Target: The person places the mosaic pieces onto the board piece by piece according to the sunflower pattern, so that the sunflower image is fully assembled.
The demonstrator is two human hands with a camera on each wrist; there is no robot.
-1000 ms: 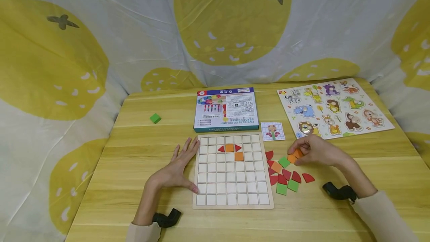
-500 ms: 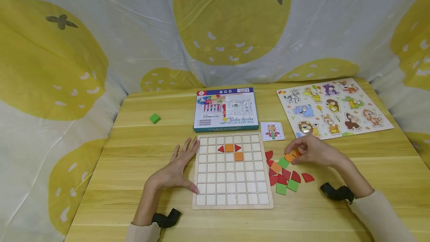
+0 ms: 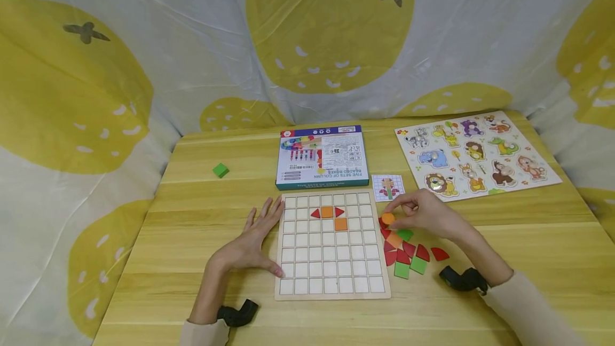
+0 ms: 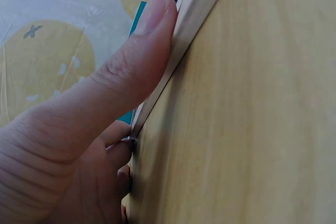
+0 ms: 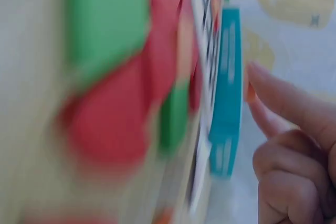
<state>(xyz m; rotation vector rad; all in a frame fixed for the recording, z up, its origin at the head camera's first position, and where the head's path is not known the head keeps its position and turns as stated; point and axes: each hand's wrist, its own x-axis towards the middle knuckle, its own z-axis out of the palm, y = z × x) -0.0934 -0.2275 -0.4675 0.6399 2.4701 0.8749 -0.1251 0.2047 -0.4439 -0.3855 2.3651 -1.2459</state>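
Note:
My right hand (image 3: 427, 215) pinches a small orange round-looking piece (image 3: 388, 219) between thumb and finger, over the right edge of the wooden grid board (image 3: 331, 296). In the right wrist view a bit of the orange piece (image 5: 249, 92) shows at the fingertips. My left hand (image 3: 252, 242) lies with spread fingers along the board's left side, its thumb on the rim. The left wrist view shows the thumb against the board's edge (image 4: 184, 40). On the grid sit two orange squares (image 3: 340, 224) and two red triangles (image 3: 339, 212).
Red quarter-circle pieces (image 3: 439, 254) and green squares (image 3: 402, 270) lie right of the board. Behind it are a pattern card (image 3: 399, 181) and a flat box (image 3: 322, 159). An animal puzzle (image 3: 461, 154) lies at back right, a green block (image 3: 220, 170) at left.
My right hand has moved left with the orange piece, from beyond the loose pieces to the board's right edge. The left hand has stayed in place.

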